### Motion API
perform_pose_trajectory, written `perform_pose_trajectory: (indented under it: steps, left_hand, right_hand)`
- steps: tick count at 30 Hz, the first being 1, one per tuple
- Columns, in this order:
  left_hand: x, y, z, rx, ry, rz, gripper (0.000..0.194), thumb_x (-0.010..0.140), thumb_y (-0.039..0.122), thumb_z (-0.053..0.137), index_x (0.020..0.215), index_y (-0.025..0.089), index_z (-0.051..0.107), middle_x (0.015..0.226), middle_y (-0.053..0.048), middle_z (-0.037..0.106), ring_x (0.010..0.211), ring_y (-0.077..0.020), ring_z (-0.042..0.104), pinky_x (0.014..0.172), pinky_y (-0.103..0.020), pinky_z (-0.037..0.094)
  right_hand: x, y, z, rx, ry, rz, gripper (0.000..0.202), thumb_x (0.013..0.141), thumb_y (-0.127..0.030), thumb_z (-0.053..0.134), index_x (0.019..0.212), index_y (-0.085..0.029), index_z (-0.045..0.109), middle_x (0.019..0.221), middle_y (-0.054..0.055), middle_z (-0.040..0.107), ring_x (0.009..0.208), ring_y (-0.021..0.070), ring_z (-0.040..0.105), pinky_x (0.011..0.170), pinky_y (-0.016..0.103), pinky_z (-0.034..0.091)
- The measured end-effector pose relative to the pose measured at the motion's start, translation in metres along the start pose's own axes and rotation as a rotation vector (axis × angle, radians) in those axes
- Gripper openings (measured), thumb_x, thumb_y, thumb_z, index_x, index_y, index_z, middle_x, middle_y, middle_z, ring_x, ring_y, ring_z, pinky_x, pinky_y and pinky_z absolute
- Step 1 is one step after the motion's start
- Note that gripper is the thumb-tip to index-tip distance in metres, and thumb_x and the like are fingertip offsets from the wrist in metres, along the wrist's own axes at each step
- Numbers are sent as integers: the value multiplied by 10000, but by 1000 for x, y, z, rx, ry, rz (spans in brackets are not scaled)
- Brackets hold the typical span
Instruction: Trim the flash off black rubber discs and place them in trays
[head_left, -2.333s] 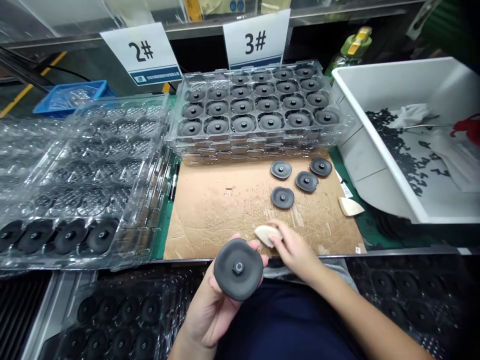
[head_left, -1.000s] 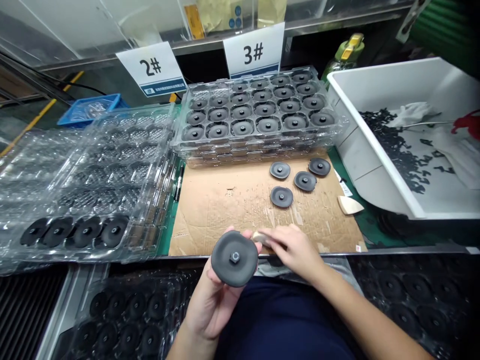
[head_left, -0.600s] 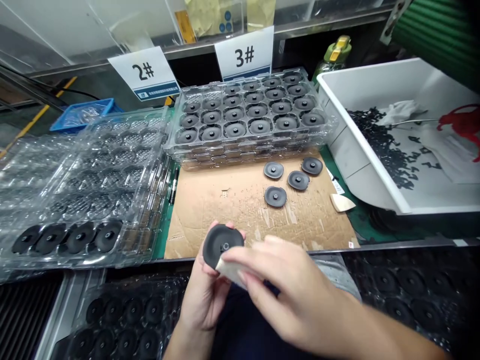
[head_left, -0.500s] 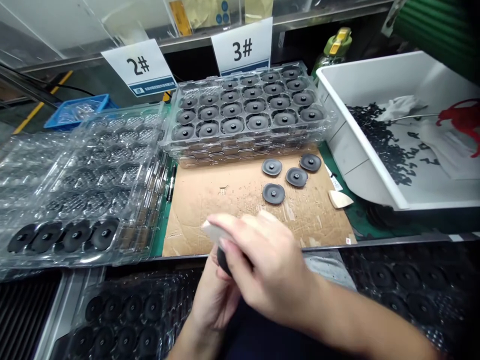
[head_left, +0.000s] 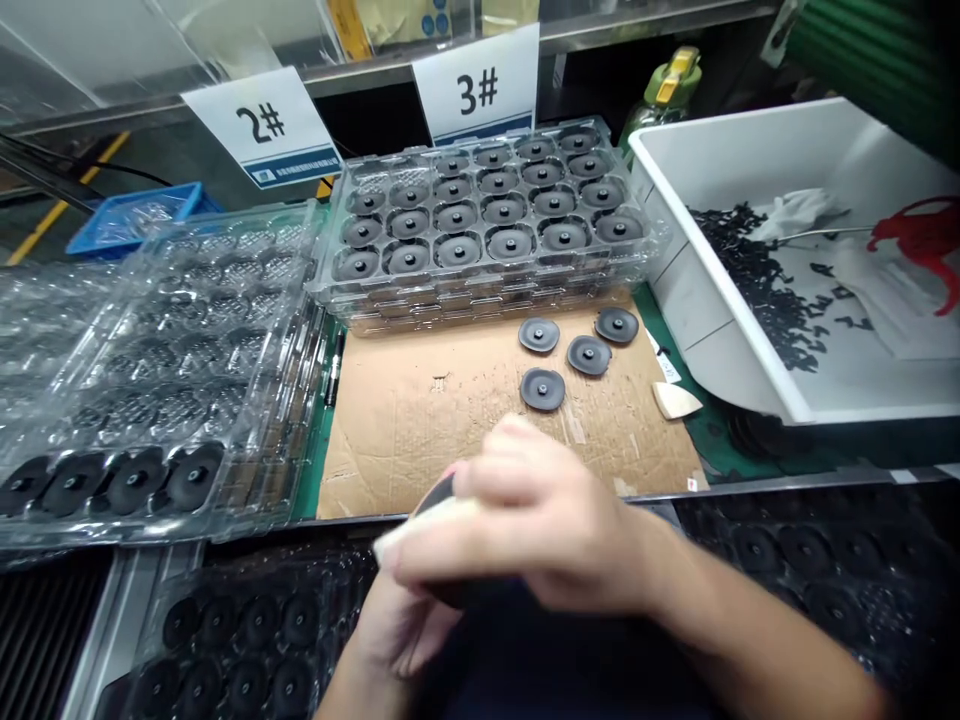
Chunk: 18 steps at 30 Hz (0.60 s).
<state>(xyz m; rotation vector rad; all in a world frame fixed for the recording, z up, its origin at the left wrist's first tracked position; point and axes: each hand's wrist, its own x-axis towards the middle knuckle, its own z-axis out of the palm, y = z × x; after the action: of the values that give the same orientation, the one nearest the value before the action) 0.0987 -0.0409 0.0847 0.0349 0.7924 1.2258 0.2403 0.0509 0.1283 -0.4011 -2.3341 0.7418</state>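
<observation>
Head view: The left hand (head_left: pixel 401 625) holds a disc (head_left: pixel 438 493), fingers mostly hidden, near the cardboard's (head_left: pixel 405 420) front edge. The right hand's (head_left: pixel 555 520) fingers grip a pad (head_left: pixel 386 544) over the disc; contact is unclear. Four loose discs (head_left: pixel 542 390) lie toward the right edge; room extends leftward from them.

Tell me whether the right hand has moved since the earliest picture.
Yes. Judged against the cardboard sheet, the right hand has shifted left along the sheet's near edge.
</observation>
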Motion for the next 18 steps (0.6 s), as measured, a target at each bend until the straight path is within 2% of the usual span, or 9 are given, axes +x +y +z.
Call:
perform_pose_trajectory:
  steps: [1, 3, 6, 9, 11, 13, 16, 17, 18]
  left_hand:
    - [-1, 1, -2, -1, -34, -16, 521, 632, 305, 738, 1134, 276, 600, 998, -15, 704, 981, -239, 631, 866, -347, 503]
    - [-3, 5, -7, -11, -123, -56, 530, 620, 370, 730, 1127, 284, 603, 1110, -36, 669, 1019, -247, 615, 874, -321, 492]
    - [-4, 10, -13, -22, -197, -97, 461, 667, 417, 673, 1111, 316, 603, 1202, -21, 620, 1082, -244, 580, 883, -292, 479]
    - [-1, 12, -14, -51, -226, -144, 440, 676, 388, 677, 1106, 330, 604, 1196, -4, 625, 1084, -235, 580, 878, -277, 482]
    - [2, 11, -12, -73, -245, -169, 444, 669, 365, 689, 1104, 328, 606, 1193, -8, 629, 1072, -236, 590, 878, -283, 486]
    - [5, 9, -10, -83, -262, -163, 459, 652, 369, 702, 1098, 307, 612, 1184, -23, 634, 1054, -245, 601, 855, -287, 501]
    - [6, 5, -8, -62, -248, -157, 558, 593, 415, 731, 1116, 267, 604, 1153, -52, 646, 1024, -266, 614, 803, -288, 525]
    - [5, 3, -8, -35, -221, -153, 612, 572, 437, 736, 1138, 255, 590, 1135, -64, 653, 1010, -271, 620, 801, -300, 526]
    - [5, 0, -8, -2, -186, -148, 645, 570, 448, 735, 1160, 244, 575, 1115, -73, 660, 1006, -274, 619, 818, -320, 520]
  right_hand:
    - [0, 8, 0, 49, 13, 36, 311, 936, -197, 348, 1104, -259, 603, 708, -8, 569, 685, 121, 505, 689, 284, 375]
    - [-11, 23, 6, 62, 92, 255, 305, 917, -168, 383, 1146, -236, 572, 865, 18, 620, 774, 128, 544, 740, 284, 404]
    - [-45, 41, 29, 30, 168, 555, 304, 912, -200, 414, 1188, -233, 538, 1010, 48, 629, 881, 164, 562, 766, 305, 438]
    - [-80, 54, 57, 48, 37, 607, 282, 893, -207, 443, 1133, -231, 590, 879, 44, 659, 802, 174, 588, 733, 322, 461]
    - [-90, 58, 64, 54, -18, 606, 263, 871, -186, 470, 1074, -234, 629, 791, 28, 662, 734, 169, 595, 702, 319, 468]
    - [-86, 54, 54, 40, 13, 645, 271, 878, -183, 457, 1090, -234, 618, 855, 35, 664, 782, 177, 596, 716, 323, 468]
    - [-59, 29, 20, 15, 136, 660, 306, 910, -212, 421, 1193, -257, 530, 1049, 44, 623, 893, 176, 571, 745, 306, 451]
    - [-47, 19, 10, 18, 179, 595, 316, 910, -216, 436, 1210, -280, 511, 1047, 32, 623, 872, 165, 570, 734, 294, 442]
    - [-36, 8, 1, 21, 156, 457, 332, 916, -213, 429, 1229, -302, 497, 987, 19, 640, 825, 153, 568, 715, 287, 428]
